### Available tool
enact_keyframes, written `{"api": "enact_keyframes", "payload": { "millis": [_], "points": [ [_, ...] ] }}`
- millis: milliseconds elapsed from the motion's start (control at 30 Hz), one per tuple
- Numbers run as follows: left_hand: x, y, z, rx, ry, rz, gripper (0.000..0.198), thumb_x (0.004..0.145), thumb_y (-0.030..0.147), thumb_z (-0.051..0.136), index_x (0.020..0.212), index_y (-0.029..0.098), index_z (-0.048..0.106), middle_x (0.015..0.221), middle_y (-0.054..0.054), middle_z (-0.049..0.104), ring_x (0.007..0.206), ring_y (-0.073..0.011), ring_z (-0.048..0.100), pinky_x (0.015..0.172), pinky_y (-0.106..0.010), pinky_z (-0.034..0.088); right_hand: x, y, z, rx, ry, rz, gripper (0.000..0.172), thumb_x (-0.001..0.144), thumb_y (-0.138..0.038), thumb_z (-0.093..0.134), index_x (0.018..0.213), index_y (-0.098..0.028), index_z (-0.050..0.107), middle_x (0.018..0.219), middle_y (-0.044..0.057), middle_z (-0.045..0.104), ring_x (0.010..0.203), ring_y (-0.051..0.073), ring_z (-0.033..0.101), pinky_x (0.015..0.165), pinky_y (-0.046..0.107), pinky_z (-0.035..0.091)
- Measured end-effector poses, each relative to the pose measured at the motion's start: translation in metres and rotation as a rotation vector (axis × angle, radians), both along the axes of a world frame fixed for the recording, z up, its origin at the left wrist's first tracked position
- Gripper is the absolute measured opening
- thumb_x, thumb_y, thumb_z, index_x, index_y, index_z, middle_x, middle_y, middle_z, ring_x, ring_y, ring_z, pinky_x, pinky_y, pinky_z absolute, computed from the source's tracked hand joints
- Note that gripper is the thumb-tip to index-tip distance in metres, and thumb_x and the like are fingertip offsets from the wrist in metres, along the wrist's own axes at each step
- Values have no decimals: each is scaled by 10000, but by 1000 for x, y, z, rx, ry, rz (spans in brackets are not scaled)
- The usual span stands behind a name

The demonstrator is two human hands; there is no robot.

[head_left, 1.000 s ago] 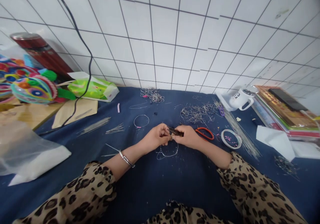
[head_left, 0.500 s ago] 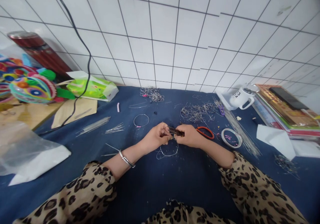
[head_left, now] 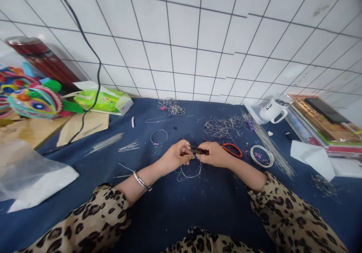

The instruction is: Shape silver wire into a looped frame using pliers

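My left hand (head_left: 180,154) pinches a thin wire loop (head_left: 191,177), which hangs below the fingers over the blue cloth. In my right hand (head_left: 214,154) is a pair of dark pliers (head_left: 198,151), its jaws pointing left to the wire at my left fingertips. Whether the jaws are clamped on the wire is too small to see. A finished-looking wire ring (head_left: 159,136) with a pink part lies to the left of my hands. Orange-red handles (head_left: 232,150) of another tool rest just beyond my right wrist.
Tangled wire (head_left: 223,127) lies behind my hands. At right are a round dish (head_left: 262,156) with pink beads, long straight wires (head_left: 273,147), a white mug (head_left: 273,110) and stacked books (head_left: 322,124). At left are wire pieces (head_left: 129,146), a green packet (head_left: 104,101) and a plastic bag (head_left: 34,174).
The pliers have turned slightly at the wire, and their jaws lie a little flatter. Both hands stay in nearly the same place, and the view has shifted slightly.
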State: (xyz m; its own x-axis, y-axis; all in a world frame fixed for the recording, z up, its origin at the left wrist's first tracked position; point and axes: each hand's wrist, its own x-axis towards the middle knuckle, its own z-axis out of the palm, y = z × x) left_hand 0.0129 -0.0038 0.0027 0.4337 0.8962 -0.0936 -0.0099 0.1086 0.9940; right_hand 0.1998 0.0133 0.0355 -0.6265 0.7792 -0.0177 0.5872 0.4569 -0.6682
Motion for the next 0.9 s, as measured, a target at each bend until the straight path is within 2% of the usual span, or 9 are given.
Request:
{"api": "enact_keyframes", "payload": {
  "millis": [200, 367, 567, 900],
  "points": [
    [-1, 0, 1, -7, -14, 32, 223, 698, 126, 594, 824, 176, 417, 675, 31, 567, 531, -74, 524, 517, -213, 447, 6, 6, 2, 190, -75, 79, 128, 800, -240, 493, 763, -163, 589, 693, -3, 533, 680, 113, 467, 626, 216, 309],
    [-4, 3, -2, 8, 11, 103, 210, 698, 165, 616, 798, 173, 431, 671, 22, 594, 517, -75, 529, 503, -205, 432, 13, 11, 5, 387, -297, 72, 149, 805, -273, 500, 813, -167, 605, 738, 29, 556, 760, 145, 469, 699, 258, 288],
    [-5, 5, -5, 31, 15, 161, 205, 712, 180, 615, 811, 170, 435, 688, 13, 601, 530, -82, 542, 508, -209, 432, 16, 6, 11, 586, -478, 47, 150, 813, -250, 469, 841, -178, 599, 760, 44, 563, 781, 171, 434, 705, 298, 243],
    [-4, 6, -5, 25, 14, 227, 210, 703, 212, 627, 807, 173, 448, 660, 27, 595, 517, -79, 541, 503, -199, 422, 14, 5, 18, 723, -528, 79, 110, 798, -190, 482, 820, -165, 587, 751, 55, 563, 767, 180, 406, 691, 321, 216]
  ]
}}
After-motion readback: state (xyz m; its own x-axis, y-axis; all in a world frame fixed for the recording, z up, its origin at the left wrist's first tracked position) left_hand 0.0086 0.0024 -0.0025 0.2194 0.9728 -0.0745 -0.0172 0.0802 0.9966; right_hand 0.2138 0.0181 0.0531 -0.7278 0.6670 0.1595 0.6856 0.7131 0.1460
